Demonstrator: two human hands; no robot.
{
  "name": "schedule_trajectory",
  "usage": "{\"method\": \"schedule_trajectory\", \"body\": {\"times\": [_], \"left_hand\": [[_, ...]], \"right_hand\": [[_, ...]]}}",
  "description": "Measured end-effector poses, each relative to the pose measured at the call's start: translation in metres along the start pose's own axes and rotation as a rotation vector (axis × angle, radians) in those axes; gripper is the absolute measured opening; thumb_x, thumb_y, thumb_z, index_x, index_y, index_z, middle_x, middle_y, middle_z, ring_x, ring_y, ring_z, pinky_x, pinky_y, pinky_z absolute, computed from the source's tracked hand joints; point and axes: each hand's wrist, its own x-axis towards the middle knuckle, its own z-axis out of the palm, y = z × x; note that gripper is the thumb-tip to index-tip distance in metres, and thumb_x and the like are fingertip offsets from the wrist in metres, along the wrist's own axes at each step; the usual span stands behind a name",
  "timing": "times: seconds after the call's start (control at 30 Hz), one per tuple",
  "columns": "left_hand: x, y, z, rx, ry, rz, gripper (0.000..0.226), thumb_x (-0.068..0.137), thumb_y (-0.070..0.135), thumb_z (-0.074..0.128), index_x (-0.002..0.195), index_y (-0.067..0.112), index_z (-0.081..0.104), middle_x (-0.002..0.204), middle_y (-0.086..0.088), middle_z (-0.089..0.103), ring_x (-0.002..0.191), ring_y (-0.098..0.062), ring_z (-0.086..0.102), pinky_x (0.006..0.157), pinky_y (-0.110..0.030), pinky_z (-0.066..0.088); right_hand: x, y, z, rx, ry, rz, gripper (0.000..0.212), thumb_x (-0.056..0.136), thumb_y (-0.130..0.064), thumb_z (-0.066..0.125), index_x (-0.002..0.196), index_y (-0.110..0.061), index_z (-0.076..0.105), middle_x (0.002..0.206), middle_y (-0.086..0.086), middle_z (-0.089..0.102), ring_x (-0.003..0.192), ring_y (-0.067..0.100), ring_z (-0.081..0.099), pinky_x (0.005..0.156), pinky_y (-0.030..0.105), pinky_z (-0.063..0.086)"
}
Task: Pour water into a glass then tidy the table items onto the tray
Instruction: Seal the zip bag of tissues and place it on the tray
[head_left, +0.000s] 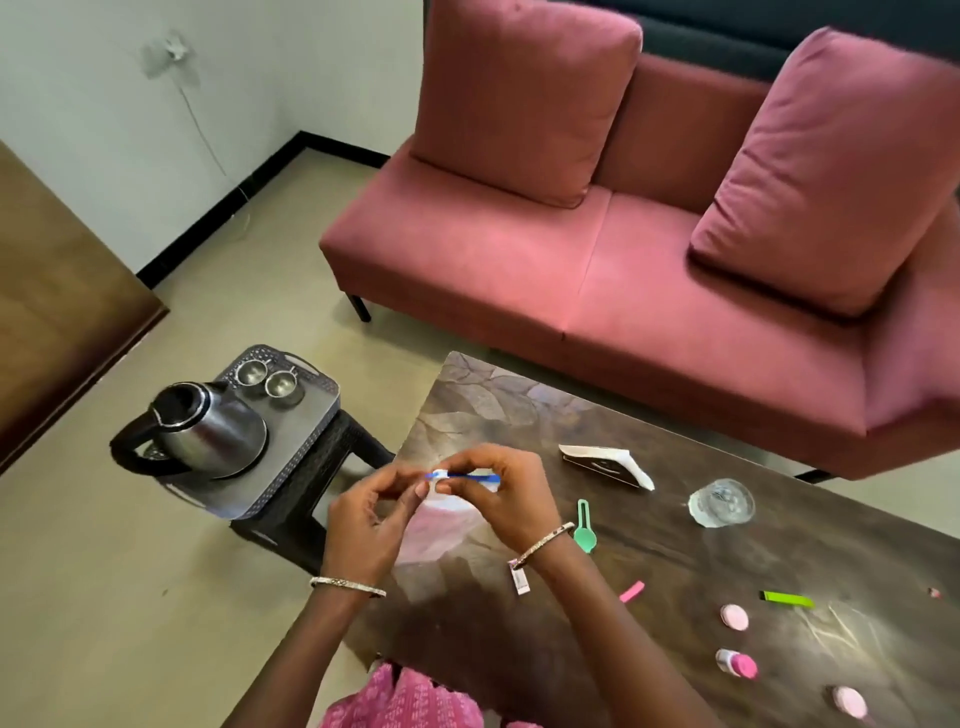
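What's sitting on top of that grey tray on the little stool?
A steel kettle with a black handle, and two small steel cups side by side beyond it. What is inside the kettle cannot be seen, and its base covers part of the tray.

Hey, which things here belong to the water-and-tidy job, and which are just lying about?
Job: kettle, glass, tray, green scoop, pink-capped bottle, zip bag pinched by left hand and right hand.
Lying about: sofa, wall cable.
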Motion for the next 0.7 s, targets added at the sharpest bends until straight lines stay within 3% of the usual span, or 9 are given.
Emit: {"method": "schedule_trajectory", "body": {"times": [0.1,0.27,0.4,0.57,0.7], "left_hand": [[-0.011,0.019,-0.013,-0.058,0.040,0.092,0.015,0.087,0.016,0.068,0.100,0.023,0.071,0.093,0.013,0.073,0.088,-0.005,0.069,0.077,-0.013,0.051],[-0.019,0.044,-0.030,-0.132,0.164,0.170,0.013,0.087,0.019,0.069,0.098,0.026,0.071,0.093,0.007,0.074,0.087,-0.011,0.071,0.077,-0.020,0.055],[-0.020,0.054,-0.045,-0.181,0.272,0.177,0.006,0.083,0.030,0.072,0.089,0.028,0.073,0.087,0.005,0.074,0.082,-0.015,0.071,0.076,-0.033,0.056],[-0.015,0.062,-0.059,-0.253,0.322,0.151,0.007,0.079,0.033,0.072,0.085,0.029,0.073,0.084,0.001,0.074,0.081,-0.021,0.070,0.077,-0.040,0.056],[-0.003,0.067,-0.073,-0.268,0.308,0.166,0.004,0.081,0.026,0.070,0.084,0.025,0.073,0.083,0.000,0.073,0.080,-0.018,0.069,0.074,-0.035,0.057]], "right_hand": [[-0.004,-0.020,0.008,0.011,0.090,-0.055,0.011,0.077,-0.014,0.081,0.088,-0.015,0.080,0.084,-0.004,0.077,0.078,0.003,0.067,0.074,0.013,0.052],[-0.006,-0.049,0.014,0.002,0.125,-0.120,0.014,0.078,-0.018,0.082,0.092,-0.016,0.081,0.085,-0.004,0.077,0.078,0.006,0.069,0.073,0.016,0.055],[-0.008,-0.069,0.016,0.080,0.095,-0.184,0.031,0.076,-0.020,0.083,0.106,-0.024,0.078,0.087,-0.016,0.074,0.080,0.001,0.069,0.078,0.012,0.052],[-0.005,-0.088,0.032,0.129,0.191,-0.224,0.023,0.075,-0.024,0.083,0.097,-0.025,0.080,0.090,-0.013,0.077,0.082,0.006,0.070,0.077,0.027,0.057],[0.000,-0.102,0.045,0.065,0.337,-0.254,0.012,0.077,-0.029,0.081,0.088,-0.031,0.079,0.084,-0.029,0.071,0.082,0.005,0.067,0.077,0.039,0.054]]}}
